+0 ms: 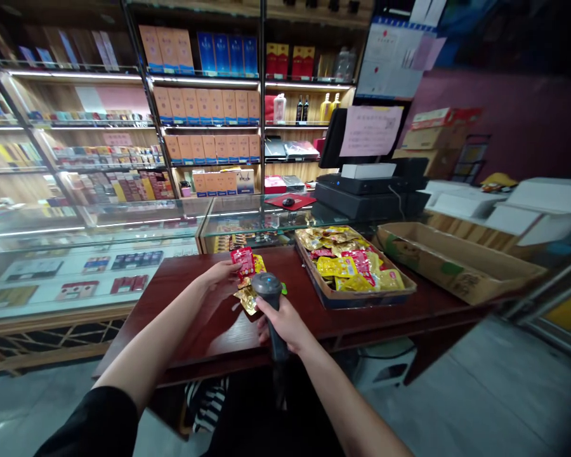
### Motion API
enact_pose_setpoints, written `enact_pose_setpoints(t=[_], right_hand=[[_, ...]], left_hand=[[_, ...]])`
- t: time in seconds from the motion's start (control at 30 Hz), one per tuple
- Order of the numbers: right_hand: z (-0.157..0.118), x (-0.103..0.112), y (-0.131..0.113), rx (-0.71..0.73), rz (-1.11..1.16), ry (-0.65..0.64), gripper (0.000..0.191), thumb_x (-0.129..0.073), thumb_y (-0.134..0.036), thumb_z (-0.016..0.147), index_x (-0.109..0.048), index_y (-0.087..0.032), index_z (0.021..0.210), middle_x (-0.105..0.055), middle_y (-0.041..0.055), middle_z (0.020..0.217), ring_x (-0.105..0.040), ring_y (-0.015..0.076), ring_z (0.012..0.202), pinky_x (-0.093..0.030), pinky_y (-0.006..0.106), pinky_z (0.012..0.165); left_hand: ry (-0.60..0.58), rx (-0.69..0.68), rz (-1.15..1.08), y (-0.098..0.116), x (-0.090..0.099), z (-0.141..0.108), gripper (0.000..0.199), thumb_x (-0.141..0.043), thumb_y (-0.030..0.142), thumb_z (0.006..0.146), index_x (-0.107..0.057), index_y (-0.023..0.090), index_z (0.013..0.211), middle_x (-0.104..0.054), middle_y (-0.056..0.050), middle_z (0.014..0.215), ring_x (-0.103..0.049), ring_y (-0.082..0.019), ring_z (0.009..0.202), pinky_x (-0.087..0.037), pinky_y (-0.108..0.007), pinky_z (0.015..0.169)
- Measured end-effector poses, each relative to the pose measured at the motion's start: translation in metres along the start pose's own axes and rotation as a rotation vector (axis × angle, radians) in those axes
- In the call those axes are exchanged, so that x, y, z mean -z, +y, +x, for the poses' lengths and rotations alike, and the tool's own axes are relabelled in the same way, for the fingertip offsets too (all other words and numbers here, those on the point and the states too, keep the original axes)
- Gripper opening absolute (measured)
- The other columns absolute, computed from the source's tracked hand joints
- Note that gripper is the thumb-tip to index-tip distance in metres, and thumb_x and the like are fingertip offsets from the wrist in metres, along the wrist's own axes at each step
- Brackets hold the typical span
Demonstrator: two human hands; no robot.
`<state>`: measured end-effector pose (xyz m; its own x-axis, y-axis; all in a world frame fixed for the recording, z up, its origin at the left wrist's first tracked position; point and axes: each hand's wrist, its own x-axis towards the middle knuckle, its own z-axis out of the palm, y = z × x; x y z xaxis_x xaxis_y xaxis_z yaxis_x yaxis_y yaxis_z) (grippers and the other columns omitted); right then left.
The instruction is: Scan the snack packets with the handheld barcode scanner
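My left hand (220, 273) pinches a red snack packet (243, 263) by its left edge, above the dark red wooden table (195, 317). Wrapped around the handle of a dark barcode scanner (267, 289) is my right hand (283, 322); the scanner's head points away from me. Gold and yellow packets (246, 298) lie on the table behind and beside the scanner, partly hidden by it. To their right stands a shallow cardboard tray (361, 299) heaped with yellow, gold and red packets (339, 266).
An open cardboard box (457, 270) stands at the table's right end. Beyond the table runs a glass display counter (171, 219), with a black cash register (361, 193) and a mouse (288, 202) on it. Shelves of boxes (207, 106) line the back wall.
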<state>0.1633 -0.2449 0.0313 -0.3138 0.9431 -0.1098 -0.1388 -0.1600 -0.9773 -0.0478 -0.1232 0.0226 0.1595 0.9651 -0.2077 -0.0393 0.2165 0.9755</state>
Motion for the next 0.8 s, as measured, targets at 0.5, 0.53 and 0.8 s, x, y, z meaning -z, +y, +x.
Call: enact_pose_setpoints(t=[0.5, 0.53, 0.8], right_hand=[[-0.015, 0.007, 0.011, 0.070, -0.229, 0.060, 0.046, -0.053, -0.059, 0.078, -0.048, -0.019, 0.100, -0.051, -0.0088, 0.044, -0.047, 0.0103, 0.029, -0.040, 0.019, 0.030], [-0.014, 0.007, 0.011, 0.066, -0.230, 0.056, 0.047, -0.053, -0.059, 0.077, -0.048, -0.019, 0.100, -0.051, -0.0089, 0.044, -0.047, 0.0103, 0.029, -0.040, 0.019, 0.031], [-0.004, 0.002, 0.012, 0.038, -0.192, 0.058, 0.045, -0.054, -0.057, 0.078, -0.048, -0.020, 0.103, -0.049, -0.0085, 0.041, -0.046, 0.0114, 0.029, -0.039, 0.020, 0.029]], left_hand=[[-0.017, 0.074, -0.138, 0.016, -0.040, 0.031, 0.016, -0.070, 0.020, 0.077, -0.067, 0.011, 0.089, -0.071, -0.010, 0.084, -0.067, -0.016, 0.071, -0.055, -0.029, 0.071], [-0.010, 0.068, -0.142, 0.016, -0.041, 0.032, 0.016, -0.071, 0.019, 0.076, -0.067, 0.011, 0.089, -0.071, -0.009, 0.084, -0.067, -0.016, 0.071, -0.055, -0.029, 0.071], [0.028, 0.058, -0.108, 0.012, -0.035, 0.041, 0.020, -0.074, 0.023, 0.073, -0.068, 0.013, 0.089, -0.071, -0.008, 0.085, -0.066, -0.014, 0.070, -0.054, -0.026, 0.067]])
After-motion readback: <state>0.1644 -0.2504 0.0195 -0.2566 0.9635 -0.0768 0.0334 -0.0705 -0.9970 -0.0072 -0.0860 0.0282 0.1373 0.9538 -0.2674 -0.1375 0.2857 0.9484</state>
